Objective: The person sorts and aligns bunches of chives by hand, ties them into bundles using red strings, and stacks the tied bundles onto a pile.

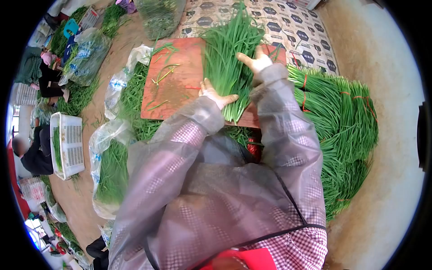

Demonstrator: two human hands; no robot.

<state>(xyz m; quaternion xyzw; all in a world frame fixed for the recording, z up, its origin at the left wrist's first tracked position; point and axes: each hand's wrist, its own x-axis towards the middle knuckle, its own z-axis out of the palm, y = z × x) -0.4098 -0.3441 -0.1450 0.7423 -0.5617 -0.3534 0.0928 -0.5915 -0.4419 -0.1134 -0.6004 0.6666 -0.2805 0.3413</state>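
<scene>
A loose heap of long green chives [229, 54] lies on a reddish board [173, 81], leaves pointing away and the cut ends toward me. My left hand [218, 95] rests on the lower left side of the heap, thumb stretched to the right and fingers apart. Higher on the right side, my right hand [256, 62] touches the leaves, its thumb and fingers spread. Neither hand is closed around the chives. A few stray leaves [164, 76] lie on the left part of the board. Greyish see-through sleeves cover both my arms.
Bundles of chives with red ties [337, 99] are stacked to my right by the wall. An open plastic bag of chives [112, 168] stands at left. Beyond it are a white crate [69, 144], a full bag [87, 56] and seated people. Patterned sheeting [292, 27] covers the floor ahead.
</scene>
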